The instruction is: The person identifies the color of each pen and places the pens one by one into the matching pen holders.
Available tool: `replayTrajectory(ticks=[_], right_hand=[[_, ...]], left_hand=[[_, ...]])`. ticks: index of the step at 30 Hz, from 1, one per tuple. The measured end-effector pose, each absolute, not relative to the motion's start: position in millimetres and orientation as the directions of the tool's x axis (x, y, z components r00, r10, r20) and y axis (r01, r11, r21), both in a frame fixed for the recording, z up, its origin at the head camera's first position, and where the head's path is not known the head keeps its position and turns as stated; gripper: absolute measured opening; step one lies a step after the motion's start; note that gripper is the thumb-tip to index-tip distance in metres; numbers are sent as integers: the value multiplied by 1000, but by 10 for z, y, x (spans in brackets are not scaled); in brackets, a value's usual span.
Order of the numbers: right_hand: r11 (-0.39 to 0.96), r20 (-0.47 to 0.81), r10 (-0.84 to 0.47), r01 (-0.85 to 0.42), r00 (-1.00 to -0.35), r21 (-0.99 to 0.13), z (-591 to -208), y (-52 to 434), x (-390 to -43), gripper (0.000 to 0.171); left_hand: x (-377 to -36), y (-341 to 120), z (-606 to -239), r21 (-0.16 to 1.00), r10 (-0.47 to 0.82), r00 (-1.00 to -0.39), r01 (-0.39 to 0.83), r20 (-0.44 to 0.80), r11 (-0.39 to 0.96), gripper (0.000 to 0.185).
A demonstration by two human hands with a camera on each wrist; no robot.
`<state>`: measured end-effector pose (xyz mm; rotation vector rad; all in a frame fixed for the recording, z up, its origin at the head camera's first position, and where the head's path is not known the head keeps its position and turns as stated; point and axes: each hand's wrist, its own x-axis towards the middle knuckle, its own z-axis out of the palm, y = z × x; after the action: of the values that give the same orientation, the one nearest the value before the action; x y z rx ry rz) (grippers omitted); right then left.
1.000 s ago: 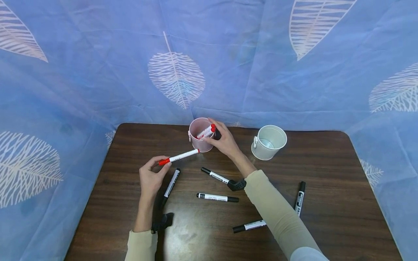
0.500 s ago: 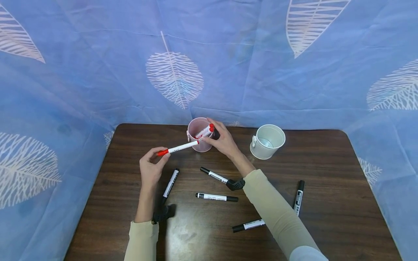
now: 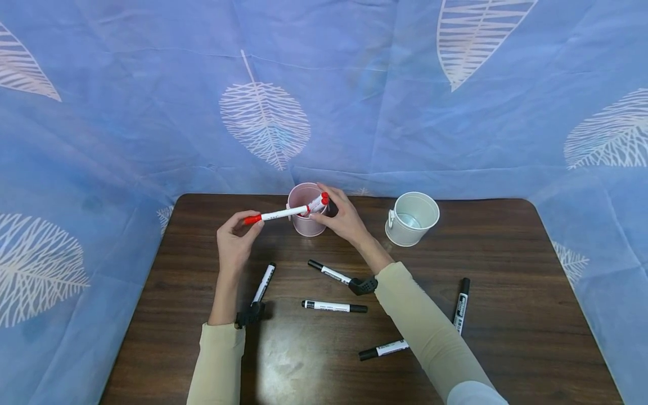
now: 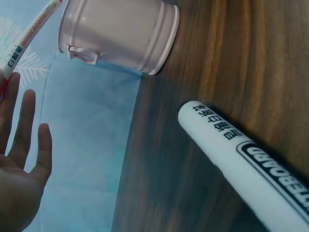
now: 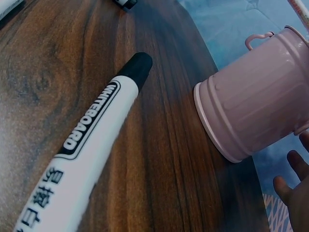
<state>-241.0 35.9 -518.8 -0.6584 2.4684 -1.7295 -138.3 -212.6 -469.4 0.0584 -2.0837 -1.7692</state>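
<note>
Red-capped white whiteboard marker (image 3: 277, 214), pinched in the left hand (image 3: 234, 246), hung slanted over the small pink metal bucket (image 3: 305, 210) at the surface's far edge, steadied by the curled right hand (image 3: 344, 218); its tip could catch the rim and tip it.

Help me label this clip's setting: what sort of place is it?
Probably a staged tabletop recording set, not a lived-in room. A dark wooden table is walled in by blue leaf-print cloth, and only whiteboard markers, a pink bucket and a white bucket are laid out.
</note>
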Motion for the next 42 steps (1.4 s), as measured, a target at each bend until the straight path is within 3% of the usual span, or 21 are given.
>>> replayTrajectory(ticks=[12,42], right_hand=[[275,200,-370,-313,-907,-909,-5292,352,-2453,75],[308,190,-359,-308,-914,-900,-5305,361,-2445,76]], left_hand=[[-1471,-2145,-4737,956,-296,-910,258,289,142,22],[-1798,-2064,-4639,935,-269,-905,276,330,221,20]])
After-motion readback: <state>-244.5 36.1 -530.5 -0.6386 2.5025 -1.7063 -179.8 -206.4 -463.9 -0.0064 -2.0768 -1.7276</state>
